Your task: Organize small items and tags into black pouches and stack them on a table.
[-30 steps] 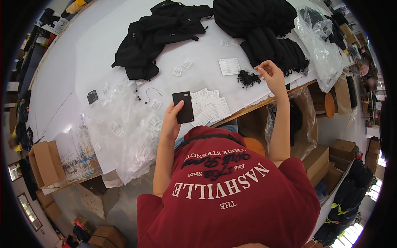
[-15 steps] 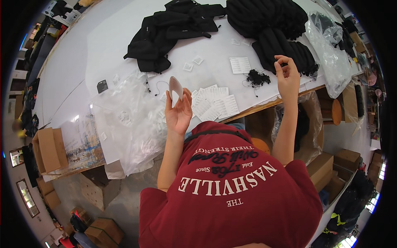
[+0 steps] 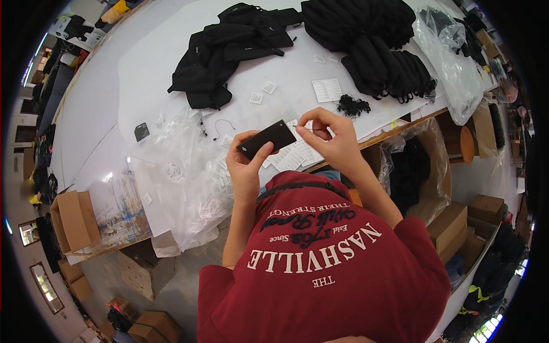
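My left hand is closed on a flat black hang tag, its thumb over the near edge. A small hole shows near the tag's upper right corner. Just right of that corner, my right hand pinches a thin black string; the finger hides part of it. Beneath both hands lie several white printed cards. Behind the right hand sit a tangled pile of black strings and one more white printed card.
Folded black fabric items and a bundled black stack lie at the table's far side. Clear plastic bags spread to the left; another plastic bag hangs at the right. Cardboard boxes stand below the table edge.
My right hand has come left and down from beside the black stack to the tag's corner. My left hand has turned the tag, so its black face now shows.
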{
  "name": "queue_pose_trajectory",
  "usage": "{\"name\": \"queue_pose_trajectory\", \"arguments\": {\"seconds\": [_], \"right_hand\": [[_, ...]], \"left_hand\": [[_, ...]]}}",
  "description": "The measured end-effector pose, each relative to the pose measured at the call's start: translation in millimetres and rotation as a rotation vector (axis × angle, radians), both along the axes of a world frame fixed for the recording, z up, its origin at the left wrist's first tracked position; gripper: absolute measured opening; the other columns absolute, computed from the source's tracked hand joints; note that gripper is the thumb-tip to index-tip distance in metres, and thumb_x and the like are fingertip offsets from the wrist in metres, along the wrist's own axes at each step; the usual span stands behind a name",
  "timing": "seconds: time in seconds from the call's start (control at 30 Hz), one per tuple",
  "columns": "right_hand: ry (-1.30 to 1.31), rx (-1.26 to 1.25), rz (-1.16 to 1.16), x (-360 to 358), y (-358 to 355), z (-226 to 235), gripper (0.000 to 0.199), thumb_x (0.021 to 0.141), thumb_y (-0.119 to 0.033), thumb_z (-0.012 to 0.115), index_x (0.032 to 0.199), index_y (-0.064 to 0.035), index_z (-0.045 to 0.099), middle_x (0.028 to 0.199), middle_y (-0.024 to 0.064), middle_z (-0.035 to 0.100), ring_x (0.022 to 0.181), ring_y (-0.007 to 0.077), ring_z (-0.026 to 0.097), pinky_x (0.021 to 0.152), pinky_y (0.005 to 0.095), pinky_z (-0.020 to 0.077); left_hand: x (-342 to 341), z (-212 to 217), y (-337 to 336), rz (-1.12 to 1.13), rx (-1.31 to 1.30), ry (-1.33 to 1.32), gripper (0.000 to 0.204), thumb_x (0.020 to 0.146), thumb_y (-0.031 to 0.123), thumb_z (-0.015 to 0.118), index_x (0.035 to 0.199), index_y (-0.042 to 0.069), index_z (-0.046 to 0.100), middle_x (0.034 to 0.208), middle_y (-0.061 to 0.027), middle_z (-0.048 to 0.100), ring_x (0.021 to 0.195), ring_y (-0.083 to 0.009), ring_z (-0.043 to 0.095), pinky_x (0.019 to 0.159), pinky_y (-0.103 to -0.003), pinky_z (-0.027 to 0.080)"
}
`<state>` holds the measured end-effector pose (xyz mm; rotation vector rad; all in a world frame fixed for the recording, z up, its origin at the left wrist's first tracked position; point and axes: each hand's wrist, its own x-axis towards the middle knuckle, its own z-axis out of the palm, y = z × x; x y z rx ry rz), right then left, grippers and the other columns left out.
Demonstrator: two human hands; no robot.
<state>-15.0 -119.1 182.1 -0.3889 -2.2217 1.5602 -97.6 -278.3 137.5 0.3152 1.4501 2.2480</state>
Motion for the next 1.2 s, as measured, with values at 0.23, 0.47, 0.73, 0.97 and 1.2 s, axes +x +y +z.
{"name": "queue_pose_trajectory", "arguments": {"seconds": [0.23, 0.47, 0.73, 0.97, 1.2], "right_hand": [[0.076, 0.268, -0.068, -4.5, -15.3, 0.0, 0.01, 0.074, -0.008, 0.067, 0.082, -0.0053, 0.061, 0.051, 0.0, 0.034, 0.045, 0.0102, 0.032, 0.043, 0.026, 0.0275], [0.097, 0.308, -0.093, -3.9, -20.3, 0.2, 0.01, 0.075, -0.007, 0.067, 0.082, -0.0062, 0.061, 0.051, 0.0002, 0.036, 0.044, 0.0101, 0.034, 0.043, 0.0259, 0.0283], [0.11, -0.022, 0.001, -3.9, -18.2, -1.9, 0.008, 0.079, -0.005, 0.066, 0.085, -0.0038, 0.061, 0.053, -0.0033, 0.043, 0.047, 0.0028, 0.036, 0.044, 0.02, 0.0263], [-0.111, -0.308, 0.209, 0.3, -0.5, -6.0, 0.009, 0.078, -0.006, 0.068, 0.082, -0.0032, 0.061, 0.06, -0.0062, 0.05, 0.051, -0.0006, 0.04, 0.046, 0.0167, 0.0275], [-0.248, -0.131, 0.275, -15.8, 6.1, -13.2, 0.012, 0.077, -0.01, 0.069, 0.084, -0.0038, 0.062, 0.052, -0.0059, 0.045, 0.048, -0.0002, 0.037, 0.045, 0.0183, 0.026]], "left_hand": [[6.3, -0.2, -6.2, -0.019, -0.112, 0.254, 0.02, 0.077, -0.006, 0.065, 0.091, -0.001, 0.053, 0.092, -0.0112, 0.062, 0.083, -0.0124, 0.06, 0.075, -0.024, 0.048], [11.2, 1.7, -1.5, -0.007, -0.03, 0.396, 0.018, 0.077, -0.009, 0.061, 0.083, 0.003, 0.049, 0.106, -0.0171, 0.063, 0.09, -0.0157, 0.06, 0.08, -0.027, 0.046], [7.7, 6.9, -8.8, -0.025, -0.078, 0.668, 0.021, 0.073, -0.011, 0.062, 0.082, 0.004, 0.05, 0.105, -0.0165, 0.065, 0.085, -0.0187, 0.06, 0.079, -0.029, 0.043], [-6.2, -16.2, -26.8, -0.507, -0.015, 0.165, 0.066, 0.096, 0.048, 0.024, 0.092, -0.007, 0.059, 0.088, -0.0103, 0.061, 0.086, -0.0192, 0.056, 0.081, -0.029, 0.041], [-28.7, -11.9, -17.4, -0.591, -0.163, 0.023, 0.026, 0.094, 0.022, 0.046, 0.099, -0.001, 0.058, 0.089, -0.0031, 0.06, 0.079, -0.0074, 0.055, 0.069, -0.021, 0.044]]}}
